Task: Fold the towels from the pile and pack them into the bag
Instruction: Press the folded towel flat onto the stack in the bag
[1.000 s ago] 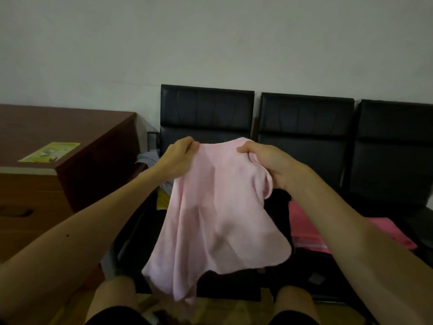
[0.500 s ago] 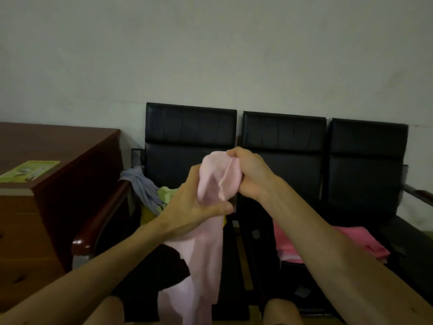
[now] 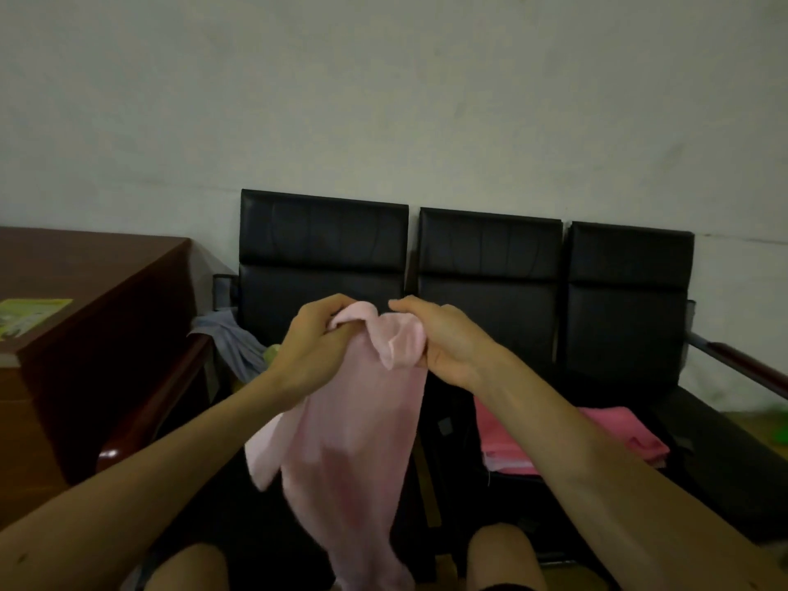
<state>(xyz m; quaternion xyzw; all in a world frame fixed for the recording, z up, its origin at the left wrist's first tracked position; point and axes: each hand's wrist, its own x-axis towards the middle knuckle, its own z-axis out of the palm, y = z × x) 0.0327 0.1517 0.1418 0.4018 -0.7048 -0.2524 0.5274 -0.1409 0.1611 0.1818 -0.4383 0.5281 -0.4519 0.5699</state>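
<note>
1. You had the pale pink towel (image 3: 362, 441) up in the air in front of you. Both hands were on its top edge, and the rest hung loose down between your knees.
2. Your left hand (image 3: 313, 341) gripped one bunched bit of that edge, with the fingers (image 3: 330, 311) curled right round it.
3. Your right hand (image 3: 445, 341) sat close beside the left one. It pinched the other bunched corner between the thumb and the fingers (image 3: 409, 305).
4. Behind the towel, a black three-seat bench (image 3: 490, 249) stood against the wall.
5. A folded stack of hot-pink towels (image 3: 618, 428) lay on the bench seat off to your right, partly hidden by your forearm.
6. A grey-blue cloth (image 3: 232, 339) was heaped on the left end seat by the armrest, with a scrap of yellow-green cloth (image 3: 271, 354) next to it.
7. Far left was a wooden counter (image 3: 85, 270) with a yellow-green leaflet (image 3: 30, 313) lying on top.
</note>
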